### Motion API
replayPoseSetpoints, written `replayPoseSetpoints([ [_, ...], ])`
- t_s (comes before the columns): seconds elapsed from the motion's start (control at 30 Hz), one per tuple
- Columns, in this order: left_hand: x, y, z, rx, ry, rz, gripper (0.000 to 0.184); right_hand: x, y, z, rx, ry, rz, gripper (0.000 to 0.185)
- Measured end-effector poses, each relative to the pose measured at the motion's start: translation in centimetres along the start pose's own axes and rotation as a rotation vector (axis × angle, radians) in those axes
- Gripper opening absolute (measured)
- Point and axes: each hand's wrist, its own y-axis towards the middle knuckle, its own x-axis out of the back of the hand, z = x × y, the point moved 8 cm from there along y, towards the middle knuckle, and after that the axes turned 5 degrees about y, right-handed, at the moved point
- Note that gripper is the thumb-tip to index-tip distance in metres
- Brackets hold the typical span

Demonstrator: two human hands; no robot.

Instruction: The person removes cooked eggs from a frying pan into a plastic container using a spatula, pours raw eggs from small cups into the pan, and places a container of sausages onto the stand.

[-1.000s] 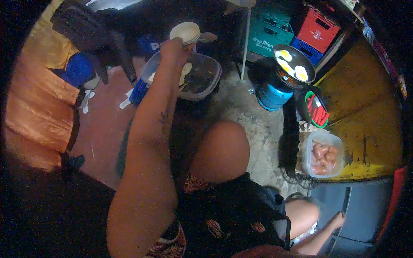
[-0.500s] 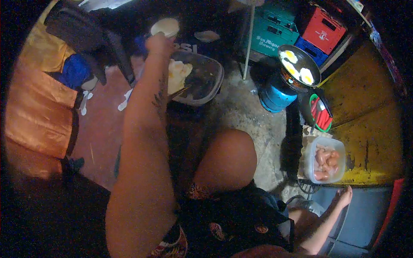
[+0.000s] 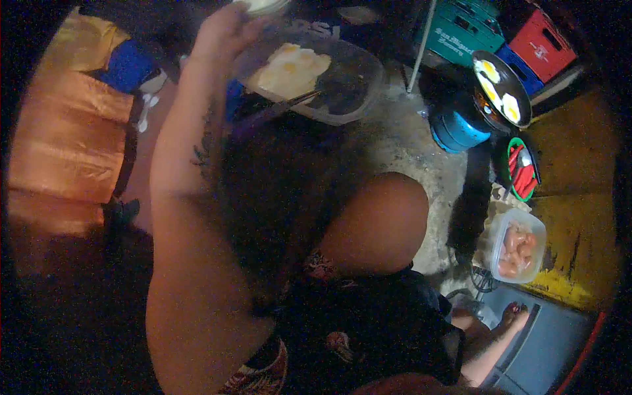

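My left hand is raised at the top edge, fingers closed on the rim of round pale plates, which look stacked and are partly cut off. Just below it is a clear plastic tub holding fried eggs. Dark tongs or sticks lie across the tub's near side. At lower right, my right hand has its fingers curled beside a grey panel; what it holds, if anything, is too dark to make out.
Several eggs fry in a pan on a blue gas burner. Nearby are a green dish of red sausages and a tub of pinkish pieces. Bottle crates stand behind. White plastic spoons lie at left.
The view has shifted, so the scene sits farther right. My left hand with the plates is nearer the top edge, and more of the fried eggs shows. My right hand's fingers look more curled.
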Motion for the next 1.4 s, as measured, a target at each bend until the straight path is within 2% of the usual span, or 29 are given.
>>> replayPoseSetpoints([
  [0.07,4.4,0.1,1.3,-0.026,0.168,-0.034,0.034,-0.4,0.1,0.4,0.004,0.085,0.029,0.024],
  [0.13,10.5,2.2,1.9,-0.331,0.462,-0.115,0.033,-3.0,-0.3,-0.7,-0.476,1.131,0.231,0.024],
  [0.17,13.8,2.8,3.4,-0.381,0.516,-0.186,0.033,-4.6,-1.1,0.2,-0.726,1.650,0.332,0.024],
  [0.23,14.1,-2.6,6.7,-0.178,0.149,-0.415,0.034,-4.1,1.2,-0.8,-0.414,1.172,0.310,0.017],
  [0.27,13.7,-5.2,7.7,-0.090,-0.035,-0.521,0.035,-3.6,1.1,0.0,-0.388,1.137,0.297,0.015],
  [0.3,15.0,-5.9,9.5,-0.051,-0.080,-0.584,0.029,-3.2,1.0,0.7,-0.362,1.101,0.283,0.014],
  [0.37,17.7,-6.5,14.9,0.028,-0.171,-0.705,0.039,-1.3,-2.0,5.3,-0.570,1.440,0.249,0.013],
  [0.43,17.8,-7.2,18.6,0.047,-0.296,-0.631,0.041,-4.6,-0.5,3.4,-0.632,1.562,0.337,0.013],
  [0.57,17.2,-5.6,26.5,0.165,-0.481,-0.617,0.040,-3.7,-2.5,4.8,-0.809,1.583,0.326,0.014],
  [0.6,17.3,-5.4,27.6,0.173,-0.371,-0.643,0.039,-5.0,0.8,1.7,-0.266,1.200,0.316,0.016],
  [0.7,18.5,-4.2,30.2,0.176,-0.035,-0.709,0.036,-4.1,-1.2,4.4,-0.165,1.407,0.757,0.019],
  [0.73,18.7,-4.1,30.7,0.171,0.086,-0.730,0.036,-6.1,-1.7,2.7,-0.644,1.771,0.690,0.019],
  [0.77,19.0,-4.2,31.1,0.166,0.187,-0.745,0.036,-8.0,0.4,-1.0,-0.602,1.681,0.598,0.020],
  [0.8,19.7,-4.2,32.3,0.171,0.274,-0.747,0.035,-6.2,-1.3,0.2,-0.703,1.606,0.443,0.022],
  [0.83,19.6,-3.8,33.1,0.171,0.321,-0.740,0.035,-3.9,-3.4,3.7,-0.692,1.691,0.535,0.020],
  [0.87,19.5,-3.6,33.8,0.178,0.359,-0.730,0.035,-3.6,-4.6,3.8,-0.867,1.576,0.335,0.017],
  [0.9,19.1,-3.8,33.8,0.186,0.380,-0.726,0.034,-6.7,-0.8,-0.9,-0.329,1.435,0.425,0.017],
  [0.97,19.5,-3.6,34.9,0.202,0.411,-0.720,0.034,-2.6,-5.0,4.0,-0.820,1.604,0.205,0.018],
  [1.0,19.4,-3.8,35.1,0.212,0.421,-0.721,0.033,-1.9,-6.8,5.6,-1.142,1.722,0.105,0.018],
  [1.03,19.4,-4.2,35.2,0.220,0.431,-0.722,0.033,-1.6,-6.6,5.7,-1.024,1.754,0.210,0.017],
  [1.1,19.6,-4.9,35.3,0.228,0.439,-0.737,0.032,-0.8,-6.8,5.3,-0.976,1.650,0.121,0.016],
  [1.2,20.0,-6.6,35.0,0.231,0.453,-0.751,0.031,-1.6,-4.9,2.5,-0.715,1.478,0.191,0.020],
  [1.3,20.0,-7.9,34.7,0.219,0.476,-0.759,0.030,-2.7,-3.9,0.6,-0.859,1.790,0.235,0.010],
  [1.4,19.9,-9.6,33.9,0.194,0.507,-0.775,0.029,-2.4,-2.2,0.2,-0.820,1.877,0.342,0.009],
])
